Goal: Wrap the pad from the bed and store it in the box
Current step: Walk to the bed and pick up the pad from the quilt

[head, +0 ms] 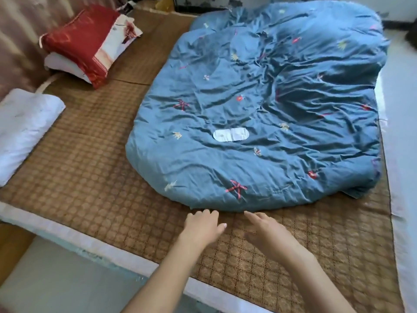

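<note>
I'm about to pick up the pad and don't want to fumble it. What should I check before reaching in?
1. Pad in view, lying flat on the blue quilt: ok.
2. Nothing lies on the pad: ok.
3. Left hand empty and open: ok.
4. Right hand empty and open: ok.
5. Hands at the pad: not ok, both are at the quilt's near edge, short of it.
6. Storage box in view: not ok, none shows.

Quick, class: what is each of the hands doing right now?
Left hand: open, empty, near the blue quilt edge.
Right hand: open, empty; the pad lies untouched.
</note>
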{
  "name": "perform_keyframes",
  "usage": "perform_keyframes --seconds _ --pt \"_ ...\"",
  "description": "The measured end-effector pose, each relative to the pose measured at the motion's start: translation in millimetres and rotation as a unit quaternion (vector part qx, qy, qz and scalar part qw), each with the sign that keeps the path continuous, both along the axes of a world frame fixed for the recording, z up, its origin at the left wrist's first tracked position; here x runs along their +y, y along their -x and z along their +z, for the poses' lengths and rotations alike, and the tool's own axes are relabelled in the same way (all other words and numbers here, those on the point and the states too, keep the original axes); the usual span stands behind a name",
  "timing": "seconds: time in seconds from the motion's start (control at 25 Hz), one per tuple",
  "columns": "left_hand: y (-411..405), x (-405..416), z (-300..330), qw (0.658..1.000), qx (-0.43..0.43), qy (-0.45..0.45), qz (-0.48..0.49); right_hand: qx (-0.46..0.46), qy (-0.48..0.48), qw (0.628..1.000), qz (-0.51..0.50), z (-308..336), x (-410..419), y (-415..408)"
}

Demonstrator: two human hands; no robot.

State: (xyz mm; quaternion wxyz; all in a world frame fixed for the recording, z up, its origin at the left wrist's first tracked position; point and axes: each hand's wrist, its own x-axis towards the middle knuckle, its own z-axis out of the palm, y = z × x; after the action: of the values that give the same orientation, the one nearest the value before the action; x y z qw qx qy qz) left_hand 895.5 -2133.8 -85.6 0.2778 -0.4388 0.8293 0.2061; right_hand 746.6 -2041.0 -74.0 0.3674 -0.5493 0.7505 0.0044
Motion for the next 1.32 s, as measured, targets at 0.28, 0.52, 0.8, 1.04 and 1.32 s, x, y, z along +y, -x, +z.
perform_keyframes --seconds 0.28,0.52,0.8,1.04,1.32 --pt "61 -175 -96 0.995 0.070 0.056 -0.042 -0.005 0.020 0.997 -0.074 -66 -142 37" --pt "114 -348 -266 0.968 0.111 0.195 -0.116 0.087 0.034 0.994 -0.050 -195 -270 98" --pt "132 -382 -389 0.919 0.252 0.301 -0.042 0.195 0.094 0.975 0.045 -294 -391 165" --pt "131 -387 -396 0.914 0.265 0.305 -0.024 0.143 -0.016 0.985 0.092 -301 -468 180" --pt "132 -388 -402 0.907 0.273 0.320 -0.024 0.056 -0.015 0.997 -0.048 -295 -454 198"
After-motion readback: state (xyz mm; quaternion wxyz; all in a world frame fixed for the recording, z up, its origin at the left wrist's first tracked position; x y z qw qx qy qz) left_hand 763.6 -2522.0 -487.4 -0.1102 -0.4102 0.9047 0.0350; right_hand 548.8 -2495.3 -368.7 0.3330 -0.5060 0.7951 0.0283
